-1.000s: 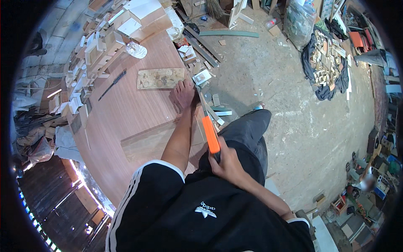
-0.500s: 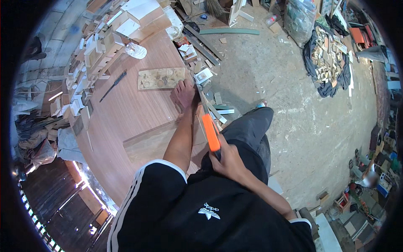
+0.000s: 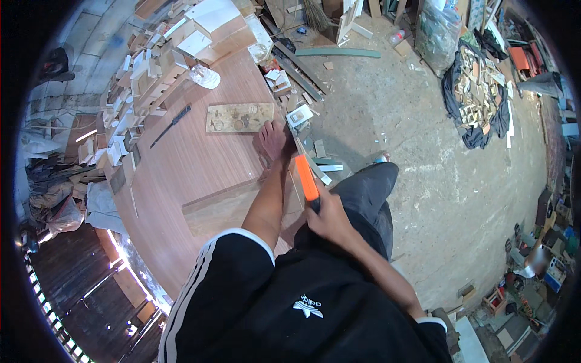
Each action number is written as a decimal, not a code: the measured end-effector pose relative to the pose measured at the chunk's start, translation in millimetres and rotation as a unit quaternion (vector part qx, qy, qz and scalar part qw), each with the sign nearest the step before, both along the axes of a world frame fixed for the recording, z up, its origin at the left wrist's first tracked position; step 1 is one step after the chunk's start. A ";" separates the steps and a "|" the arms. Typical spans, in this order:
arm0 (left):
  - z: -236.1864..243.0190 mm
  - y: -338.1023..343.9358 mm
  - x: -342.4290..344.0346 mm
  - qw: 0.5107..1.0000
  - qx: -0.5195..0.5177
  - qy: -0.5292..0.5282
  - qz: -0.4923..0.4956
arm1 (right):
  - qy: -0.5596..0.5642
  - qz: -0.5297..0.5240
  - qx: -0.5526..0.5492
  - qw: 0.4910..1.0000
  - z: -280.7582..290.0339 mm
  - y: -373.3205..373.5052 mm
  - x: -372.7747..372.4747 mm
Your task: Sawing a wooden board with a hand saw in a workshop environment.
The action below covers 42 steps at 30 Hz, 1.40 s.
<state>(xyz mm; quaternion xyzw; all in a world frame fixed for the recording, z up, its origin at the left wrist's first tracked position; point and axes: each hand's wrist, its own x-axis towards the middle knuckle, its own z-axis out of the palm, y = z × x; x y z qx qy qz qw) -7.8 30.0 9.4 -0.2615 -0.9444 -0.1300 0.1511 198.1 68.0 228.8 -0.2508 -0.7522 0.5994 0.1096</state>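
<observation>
A worker wears a short-sleeved black T-shirt (image 3: 254,305), its cuffs (image 3: 254,235) edged in white and pale stripes (image 3: 183,305) running down the left shoulder. A white emblem (image 3: 308,310) with a line of lettering marks the chest above dark grey trousers (image 3: 368,189); the left hand (image 3: 275,139), right hand (image 3: 330,215) and both forearms are bare.

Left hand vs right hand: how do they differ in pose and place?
Pose: the left hand rests on the table with fingers extended forward, while the right hand is closed around the orange-and-black handle. Place: the left hand is close to the wooden block; the right hand is nearer the black shirt. Shared: both are bare.
</observation>
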 end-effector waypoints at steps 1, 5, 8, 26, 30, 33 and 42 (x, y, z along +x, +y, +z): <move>-2.7 -9.3 -5.7 1.000 -0.018 0.005 0.019 | -0.026 0.025 -0.041 0.999 16.1 -3.9 10.0; -10.0 0.2 -4.8 1.000 -0.019 0.021 -0.007 | -0.067 0.038 -0.119 0.990 75.3 -2.0 46.5; -11.6 -7.8 -10.8 0.998 -0.049 0.028 -0.011 | -0.035 0.015 -0.081 0.996 55.8 -1.2 37.5; -6.6 -2.4 -10.2 0.998 -0.039 0.053 0.016 | -0.046 0.033 -0.034 0.998 22.2 -3.3 20.1; -12.3 13.6 -7.8 0.995 -0.067 0.067 0.022 | -0.047 0.026 -0.037 0.998 -23.0 12.0 -11.9; -6.1 7.6 -1.4 0.997 -0.062 0.047 0.028 | -0.041 0.039 -0.030 0.998 0.2 6.9 -9.9; 25.2 3.4 2.0 0.996 -0.054 -0.056 0.033 | 0.003 0.066 0.007 0.998 132.1 54.2 -17.8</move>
